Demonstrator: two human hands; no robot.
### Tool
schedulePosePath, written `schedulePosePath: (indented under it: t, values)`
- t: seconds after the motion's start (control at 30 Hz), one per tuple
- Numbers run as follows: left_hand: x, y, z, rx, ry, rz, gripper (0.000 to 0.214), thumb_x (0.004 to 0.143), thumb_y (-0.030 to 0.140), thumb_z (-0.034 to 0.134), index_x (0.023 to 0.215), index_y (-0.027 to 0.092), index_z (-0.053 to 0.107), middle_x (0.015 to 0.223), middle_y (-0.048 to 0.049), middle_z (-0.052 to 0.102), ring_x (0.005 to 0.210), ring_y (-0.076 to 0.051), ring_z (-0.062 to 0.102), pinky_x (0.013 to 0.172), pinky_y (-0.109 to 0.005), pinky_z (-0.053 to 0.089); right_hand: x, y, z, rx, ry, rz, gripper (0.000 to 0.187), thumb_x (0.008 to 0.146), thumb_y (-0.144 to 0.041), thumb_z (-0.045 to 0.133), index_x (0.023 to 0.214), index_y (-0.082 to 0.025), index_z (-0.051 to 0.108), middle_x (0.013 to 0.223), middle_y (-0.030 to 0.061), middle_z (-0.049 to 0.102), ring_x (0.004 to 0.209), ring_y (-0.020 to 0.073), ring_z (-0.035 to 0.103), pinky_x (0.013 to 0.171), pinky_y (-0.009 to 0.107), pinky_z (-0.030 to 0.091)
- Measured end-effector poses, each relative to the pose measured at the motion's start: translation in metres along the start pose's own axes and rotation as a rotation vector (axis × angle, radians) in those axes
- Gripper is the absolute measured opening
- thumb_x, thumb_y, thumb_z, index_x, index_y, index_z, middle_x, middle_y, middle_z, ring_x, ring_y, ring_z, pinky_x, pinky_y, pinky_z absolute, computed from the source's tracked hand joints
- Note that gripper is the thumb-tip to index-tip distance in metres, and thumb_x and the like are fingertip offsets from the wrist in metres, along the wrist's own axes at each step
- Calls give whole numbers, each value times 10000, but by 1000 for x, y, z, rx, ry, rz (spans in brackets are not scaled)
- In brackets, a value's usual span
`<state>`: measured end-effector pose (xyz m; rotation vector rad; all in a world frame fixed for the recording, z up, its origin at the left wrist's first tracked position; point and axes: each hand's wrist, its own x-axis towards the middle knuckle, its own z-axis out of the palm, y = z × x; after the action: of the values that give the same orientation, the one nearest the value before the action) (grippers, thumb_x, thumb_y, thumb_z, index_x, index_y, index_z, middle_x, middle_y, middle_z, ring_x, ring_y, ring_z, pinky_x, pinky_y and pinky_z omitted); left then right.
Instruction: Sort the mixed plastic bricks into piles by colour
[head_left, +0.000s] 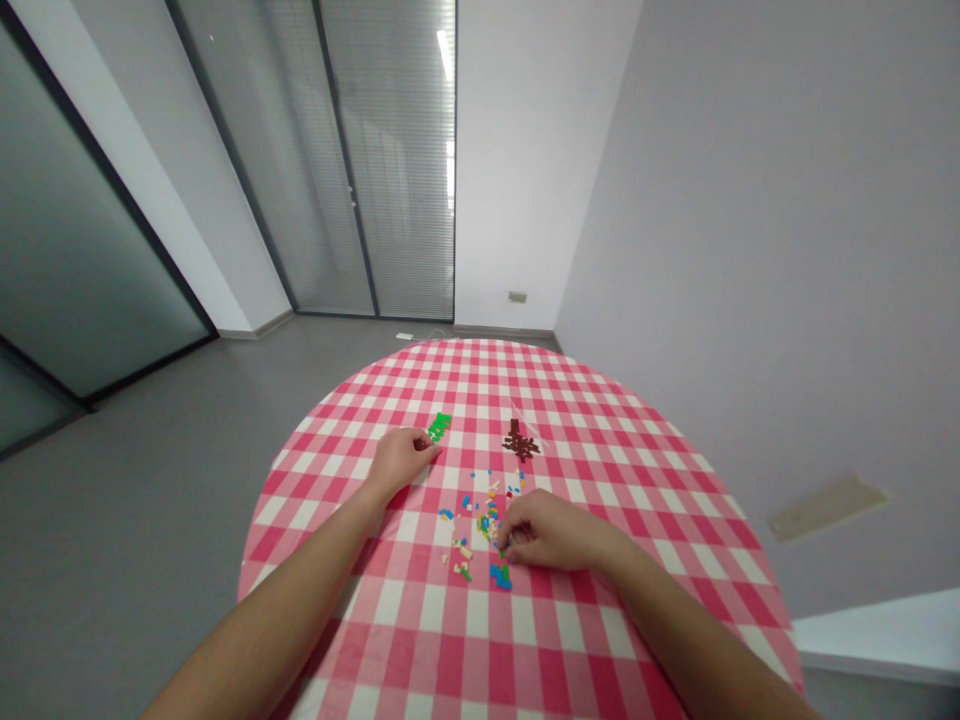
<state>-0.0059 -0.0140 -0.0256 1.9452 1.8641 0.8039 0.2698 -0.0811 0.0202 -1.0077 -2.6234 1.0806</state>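
My left hand (pixel 401 462) is at the near edge of a small cluster of green toy bricks (pixel 439 426), thumb and fingers brought together. Whatever lies between those fingertips is hidden. Over the right side of a loose scatter of mixed small toy bricks (pixel 484 524), my right hand (pixel 544 530) is closed in a pinch, with a small green brick (pixel 501 554) showing at its fingertips. Just below that hand lies a group of blue bricks (pixel 500 577) with some green among them. Farther back, a pile of dark brown bricks (pixel 520 442) rests on the cloth.
A round table with a pink-and-white checked tablecloth (pixel 585 640) carries all the bricks. Behind it stand a glass partition with blinds (pixel 397 160) and a white wall with an outlet (pixel 517 297). A white object (pixel 404 336) lies on the floor beyond the table.
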Motion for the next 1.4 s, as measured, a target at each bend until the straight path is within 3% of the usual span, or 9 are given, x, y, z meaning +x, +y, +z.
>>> schedulePosePath:
  t: [0.47,0.93,1.17,1.4]
  values:
    - [0,-1,0,-8,-9,27,257,805,421,625,697,204,710,701,-50,713,709,-218,639,594,-282,362,0,-16,1,-113,-90,-51,259,722,-77,664,868,-249,792,704,-22,711,578,106,538,551,208,352]
    - [1,-4,1,-26,-4,51,225,806,371,616,692,206,717,688,-46,710,685,-210,640,592,-289,362,1,-18,4,-163,-82,-57,162,733,-93,676,784,-216,768,669,-17,696,551,106,533,531,215,343]
    - [-1,-3,1,-30,4,45,211,800,327,608,663,199,702,688,-45,715,680,-205,644,596,-294,376,2,-14,9,-163,-49,-90,177,804,-100,624,834,-211,758,826,27,747,737,161,640,683,247,427]
    - [0,-4,2,-26,7,51,212,798,322,599,674,192,710,702,-50,720,697,-207,645,597,-286,375,3,-14,11,-206,-39,-92,129,845,-132,598,805,-188,707,814,34,710,737,156,603,694,256,417]
